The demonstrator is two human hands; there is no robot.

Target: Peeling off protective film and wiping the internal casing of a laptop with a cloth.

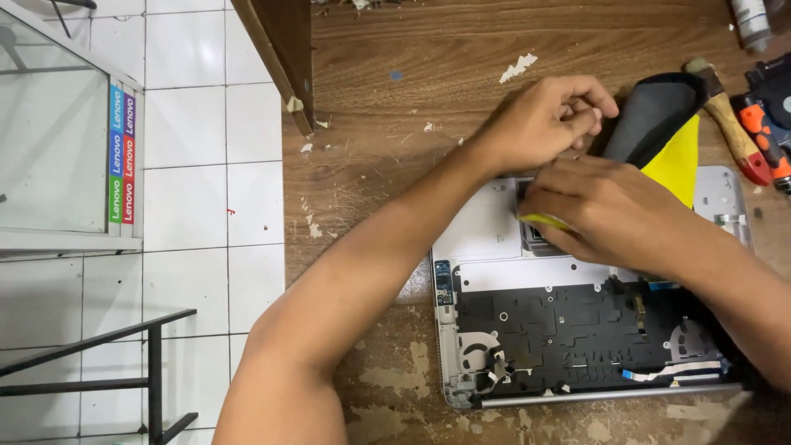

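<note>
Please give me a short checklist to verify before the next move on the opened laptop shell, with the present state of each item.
1. Laptop shell lies flat on the wooden table: ok.
2. Left hand grips the black and yellow sheet at its edge: cannot tell, its fingertips are curled and hidden.
3. Right hand holds the yellow tool against the shell: ok.
4. Sheet lifted away from the shell: ok, it curls upward.
5. Red-handled tools lie apart from both hands: ok.
6. Ribbon cable near the hinge edge undamaged: cannot tell.
</note>
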